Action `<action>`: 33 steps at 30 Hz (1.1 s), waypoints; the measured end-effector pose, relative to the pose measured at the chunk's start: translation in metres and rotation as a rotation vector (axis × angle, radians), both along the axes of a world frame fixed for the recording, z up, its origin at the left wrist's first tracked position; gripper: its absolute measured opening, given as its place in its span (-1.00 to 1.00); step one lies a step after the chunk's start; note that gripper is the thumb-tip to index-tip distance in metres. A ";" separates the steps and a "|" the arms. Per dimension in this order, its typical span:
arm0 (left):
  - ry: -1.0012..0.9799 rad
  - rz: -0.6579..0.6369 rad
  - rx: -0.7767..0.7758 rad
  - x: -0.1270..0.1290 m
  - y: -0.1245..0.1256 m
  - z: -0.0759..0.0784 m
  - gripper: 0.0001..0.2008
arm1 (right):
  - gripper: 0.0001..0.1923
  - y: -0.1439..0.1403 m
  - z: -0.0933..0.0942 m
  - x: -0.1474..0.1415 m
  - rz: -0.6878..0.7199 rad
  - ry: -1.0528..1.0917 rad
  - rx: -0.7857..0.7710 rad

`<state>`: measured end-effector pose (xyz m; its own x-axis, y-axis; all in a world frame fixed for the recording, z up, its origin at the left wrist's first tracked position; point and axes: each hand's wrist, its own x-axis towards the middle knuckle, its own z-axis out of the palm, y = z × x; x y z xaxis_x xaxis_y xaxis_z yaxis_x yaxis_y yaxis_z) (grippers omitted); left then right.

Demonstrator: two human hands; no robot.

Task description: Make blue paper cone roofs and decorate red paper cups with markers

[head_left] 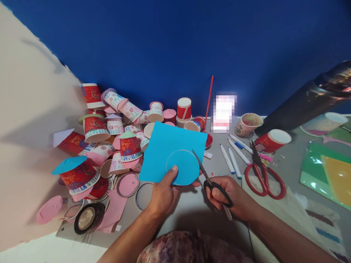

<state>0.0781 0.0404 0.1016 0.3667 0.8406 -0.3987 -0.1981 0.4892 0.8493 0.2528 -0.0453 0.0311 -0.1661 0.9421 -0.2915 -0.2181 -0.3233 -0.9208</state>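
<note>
Blue paper sheet (170, 149) is pinched flat by left hand (163, 193) fingers; black-handled scissors (210, 180), gripped in right hand (233, 199), point up-left along the drawn circle's (182, 166) edge.

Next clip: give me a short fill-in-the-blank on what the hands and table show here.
1. The left hand holds a sheet of ____ paper.
2. The right hand grips black-handled ____.
3. The scissors lying on the table have ____ handles.

Missing words: blue; scissors; red

Left hand (163, 193) pinching, thumb on top; right hand (229, 197) fingers curled closed, forearms converging.
</note>
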 end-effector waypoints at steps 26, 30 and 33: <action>-0.079 -0.166 0.048 -0.012 0.009 -0.016 -0.62 | -0.38 -0.001 0.001 0.001 0.028 -0.018 -0.041; -0.162 -0.170 0.042 -0.013 0.012 -0.022 -0.61 | -0.36 0.000 0.004 0.000 0.018 -0.014 -0.043; -0.191 -0.168 0.025 -0.012 0.013 -0.021 -0.62 | -0.36 0.000 0.004 0.000 0.020 -0.005 -0.039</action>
